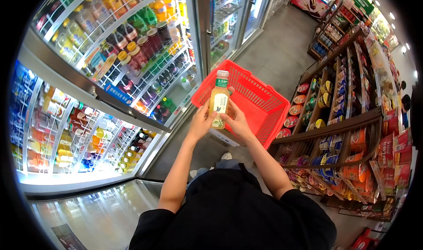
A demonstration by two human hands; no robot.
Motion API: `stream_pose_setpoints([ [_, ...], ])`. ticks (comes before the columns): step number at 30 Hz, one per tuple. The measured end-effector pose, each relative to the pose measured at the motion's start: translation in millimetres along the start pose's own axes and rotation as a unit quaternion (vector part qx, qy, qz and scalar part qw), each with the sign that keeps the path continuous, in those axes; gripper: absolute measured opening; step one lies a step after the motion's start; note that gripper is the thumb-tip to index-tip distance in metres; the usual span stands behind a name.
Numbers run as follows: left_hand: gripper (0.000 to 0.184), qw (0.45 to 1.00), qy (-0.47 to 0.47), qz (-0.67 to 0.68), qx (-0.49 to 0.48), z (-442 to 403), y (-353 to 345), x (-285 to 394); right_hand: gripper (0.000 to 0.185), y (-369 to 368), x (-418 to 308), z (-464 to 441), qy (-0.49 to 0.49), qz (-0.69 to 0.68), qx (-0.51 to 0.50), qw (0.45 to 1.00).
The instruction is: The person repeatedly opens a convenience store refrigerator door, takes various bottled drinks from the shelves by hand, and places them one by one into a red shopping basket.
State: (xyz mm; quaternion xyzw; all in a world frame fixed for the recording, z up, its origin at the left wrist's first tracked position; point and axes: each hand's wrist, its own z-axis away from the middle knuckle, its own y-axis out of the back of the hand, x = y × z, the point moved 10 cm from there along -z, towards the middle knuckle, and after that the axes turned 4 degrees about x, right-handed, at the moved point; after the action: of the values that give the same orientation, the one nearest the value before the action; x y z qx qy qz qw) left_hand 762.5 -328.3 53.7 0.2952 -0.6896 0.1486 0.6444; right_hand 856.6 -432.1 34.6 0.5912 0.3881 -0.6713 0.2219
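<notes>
Bottle (219,101), held between both hands (201,122), red basket (252,114) just beyond

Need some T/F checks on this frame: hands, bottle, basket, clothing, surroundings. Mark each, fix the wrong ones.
1. The left hand and right hand both hold the bottle. True.
2. The basket is red with slotted walls. True.
3. The bottle lies on the bottom of the basket. False: it is held up in both hands.
4. The person wears a white top. False: the shirt is black.
5. The drinks cooler is on the picture's left. True.
6. Only bare wall shows right of the basket. False: stocked food shelves stand there.
</notes>
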Motion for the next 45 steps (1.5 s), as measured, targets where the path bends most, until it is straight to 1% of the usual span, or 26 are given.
stream_pose_setpoints([
  [2,0.056,0.999,-0.014,-0.024,-0.018,-18,-22,-6,0.078,25,-3,-6,0.012,-0.013,0.013,1.0],
  [7,0.057,0.99,0.081,0.052,-0.102,-47,-77,-35,0.075,75,-3,-13,-0.024,-0.005,0.053,0.998],
  [8,0.057,0.989,0.084,0.049,-0.107,-53,-83,-35,0.074,84,1,-16,-0.034,0.0,0.062,0.998],
  [10,0.057,0.976,0.145,0.098,-0.132,-57,-99,-45,0.076,100,14,-19,-0.048,0.003,0.07,0.996],
  [12,0.056,0.971,0.156,0.091,-0.155,-64,-111,-41,0.077,117,24,-23,-0.06,0.01,0.079,0.995],
  [14,0.054,0.966,0.165,0.086,-0.18,-72,-125,-48,0.076,134,37,-25,-0.091,0.076,0.094,0.988],
  [15,0.052,0.956,0.183,0.093,-0.207,-74,-135,-62,0.076,143,39,-26,-0.091,0.071,0.104,0.988],
  [17,0.05,0.942,0.203,0.096,-0.248,-78,-147,-82,0.072,157,56,-25,-0.15,0.135,0.112,0.973],
  [18,0.048,0.935,0.223,0.07,-0.265,-79,-153,-93,0.072,162,60,-26,-0.15,0.134,0.123,0.972],
  [20,0.045,0.921,0.253,0.029,-0.293,-79,-163,-130,0.067,174,78,-20,-0.179,0.245,0.15,0.941],
  [21,0.045,0.919,0.254,0.032,-0.298,-82,-166,-132,0.067,175,86,-20,-0.182,0.247,0.155,0.939],
  [24,0.046,0.884,0.256,-0.094,-0.379,-82,-168,-138,0.058,170,139,-21,-0.235,0.101,0.159,0.954],
  [25,0.046,0.884,0.252,-0.094,-0.383,-88,-167,-144,0.058,168,145,-23,-0.232,0.102,0.163,0.954],
  [27,0.046,0.856,0.279,-0.107,-0.422,-84,-169,-176,0.059,166,164,-21,-0.295,0.08,0.191,0.933],
  [28,0.045,0.849,0.276,-0.143,-0.427,-86,-167,-208,0.058,161,160,-22,-0.31,0.073,0.192,0.928],
  [30,0.043,0.841,0.277,-0.175,-0.431,-90,-168,-239,0.058,162,176,-29,-0.307,0.078,0.195,0.928],
  [33,0.04,0.824,0.311,-0.224,-0.418,-94,-164,-226,0.059,164,197,-34,-0.32,0.103,0.2,0.92],
  [35,0.037,0.798,0.272,-0.317,-0.435,-99,-163,-220,0.061,160,199,-36,-0.329,0.125,0.203,0.914],
  [36,0.034,0.831,0.227,-0.287,-0.418,-95,-175,-296,0.063,161,185,-40,-0.312,0.216,0.204,0.902],
  [37,0.034,0.834,0.227,-0.285,-0.414,-95,-179,-316,0.066,162,175,-44,-0.292,0.305,0.201,0.884],
  [38,0.034,0.84,0.21,-0.281,-0.415,-92,-182,-322,0.067,170,198,-44,-0.276,0.306,0.215,0.885],
  [39,0.034,0.845,0.193,-0.278,-0.415,-89,-182,-323,0.067,168,199,-43,-0.277,0.307,0.211,0.886],
  [41,0.036,0.834,0.221,-0.301,-0.407,-95,-170,-287,0.061,167,205,-40,-0.303,0.297,0.221,0.878],
  [42,0.035,0.839,0.221,-0.302,-0.394,-97,-167,-283,0.061,165,205,-40,-0.303,0.297,0.22,0.878],
  [44,0.034,0.846,0.221,-0.303,-0.379,-99,-163,-273,0.053,166,201,-42,-0.299,0.321,0.213,0.873],
  [45,0.034,0.857,0.238,-0.284,-0.358,-101,-156,-253,0.053,168,200,-42,-0.298,0.323,0.21,0.873],
])
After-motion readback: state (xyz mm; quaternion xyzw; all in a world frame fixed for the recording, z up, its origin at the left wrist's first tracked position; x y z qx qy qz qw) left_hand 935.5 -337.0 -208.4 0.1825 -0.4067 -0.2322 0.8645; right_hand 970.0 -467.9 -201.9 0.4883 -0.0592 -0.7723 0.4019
